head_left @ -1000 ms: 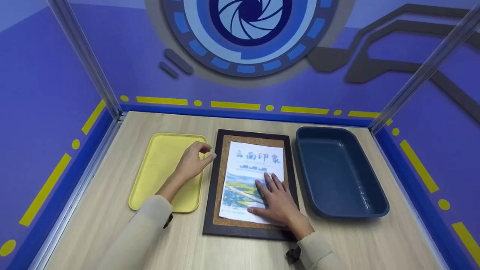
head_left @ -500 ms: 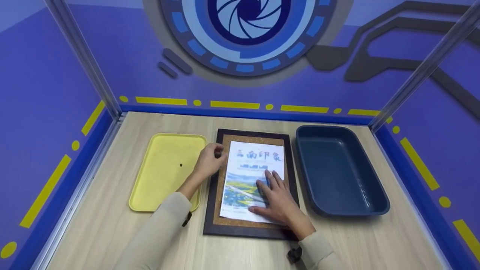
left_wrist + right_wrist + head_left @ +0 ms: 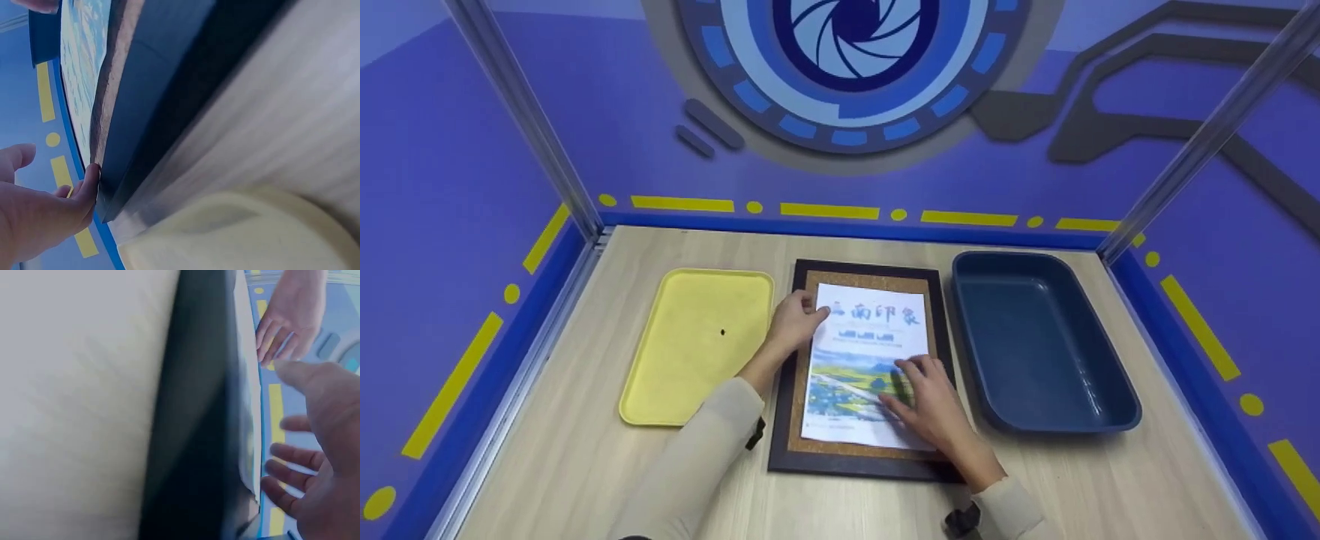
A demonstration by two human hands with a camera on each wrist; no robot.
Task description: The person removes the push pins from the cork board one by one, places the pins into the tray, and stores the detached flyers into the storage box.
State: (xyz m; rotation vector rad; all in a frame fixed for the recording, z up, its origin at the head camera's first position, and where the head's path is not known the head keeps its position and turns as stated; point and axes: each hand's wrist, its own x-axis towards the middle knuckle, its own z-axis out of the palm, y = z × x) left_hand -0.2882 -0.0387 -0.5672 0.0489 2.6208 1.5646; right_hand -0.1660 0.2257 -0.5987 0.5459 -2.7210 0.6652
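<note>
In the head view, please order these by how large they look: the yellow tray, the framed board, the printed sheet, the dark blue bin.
1. Framed board
2. Dark blue bin
3. Yellow tray and printed sheet: too alike to rank, and both are partly covered.

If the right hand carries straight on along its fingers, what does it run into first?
Probably the poster: the right hand points forward and down over it, with nothing visible in between. Whether it already touches the sheet, I can't tell.
</note>
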